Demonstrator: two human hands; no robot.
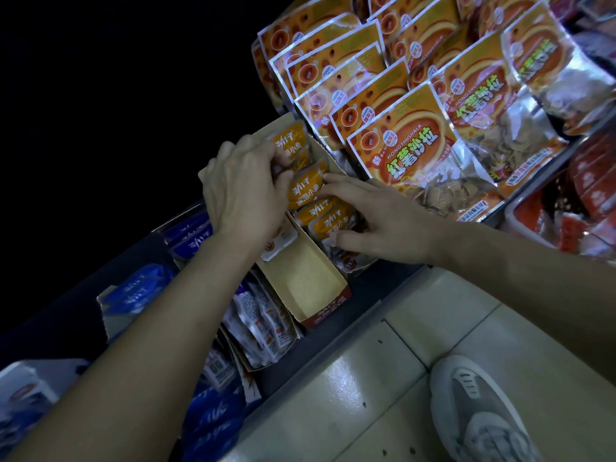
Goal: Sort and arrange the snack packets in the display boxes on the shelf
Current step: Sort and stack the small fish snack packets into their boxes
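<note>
Blue snack packets (191,235) fill the left boxes. The left hand (245,191) curls its fingers round orange fish-snack packets (305,190) standing in the cardboard display box (308,281). The right hand (380,221) rests straight-fingered on the same row, beside sweet-potato crisp bags (420,161).

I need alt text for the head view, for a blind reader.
Two bare hands sort small orange packets in cardboard display boxes on a shelf: the left hand grips some, the right hand rests on others with straight fingers. Large orange bags stand to the right, blue packets lie to the left, and a grey shoe is on the tiled floor.
</note>
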